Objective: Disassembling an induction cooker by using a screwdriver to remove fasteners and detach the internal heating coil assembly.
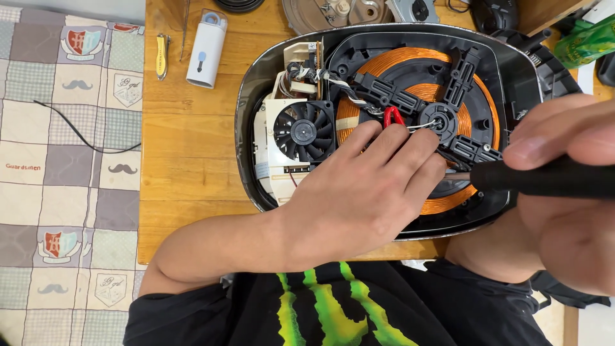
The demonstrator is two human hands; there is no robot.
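Opened induction cooker (256, 96) on wooden table, copper coil (384, 64) exposed; black-handled screwdriver (544, 178) horizontal over coil

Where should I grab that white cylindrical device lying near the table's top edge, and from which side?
Grip the white cylindrical device across its middle, coming from above. It lies flat on the wooden table, long axis nearly straight away from the person, both long sides free; the nail clipper lies apart on its left.
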